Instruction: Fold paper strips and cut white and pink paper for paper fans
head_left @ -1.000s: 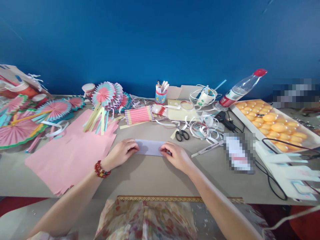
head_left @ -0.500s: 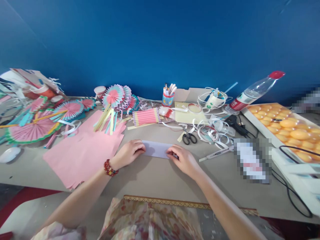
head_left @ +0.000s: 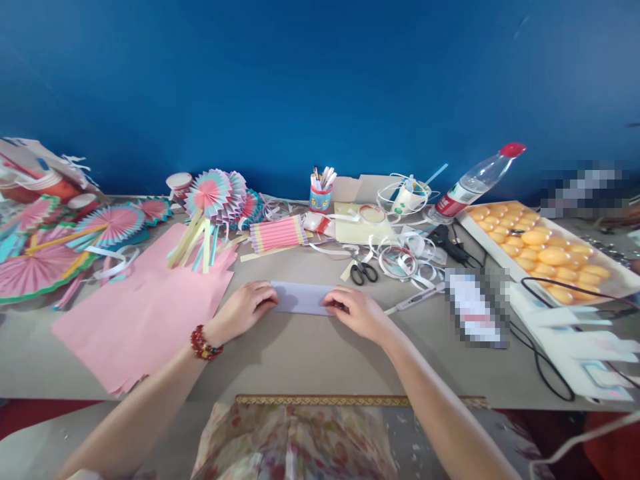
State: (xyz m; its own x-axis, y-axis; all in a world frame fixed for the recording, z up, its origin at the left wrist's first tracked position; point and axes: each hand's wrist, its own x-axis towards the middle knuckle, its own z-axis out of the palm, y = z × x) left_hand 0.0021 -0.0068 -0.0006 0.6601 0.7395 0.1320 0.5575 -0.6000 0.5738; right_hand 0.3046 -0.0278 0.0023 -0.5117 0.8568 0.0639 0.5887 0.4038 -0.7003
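You're working in even, fairly bright light, its source out of frame. Soft shadows are falling on the table (head_left: 300,367) just nearside of your left hand (head_left: 245,311) and right hand (head_left: 359,311). Blue wall (head_left: 300,87) is darkening toward its base. Yellow domes (head_left: 554,256) are glinting. Wide view is stretching the edges; pink fan (head_left: 43,267), far left, is going soft. Pixelated patches (head_left: 475,307) are masking detail, right.

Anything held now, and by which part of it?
The pale purple paper, by its two short ends: left hand at the left end, right hand at the right.
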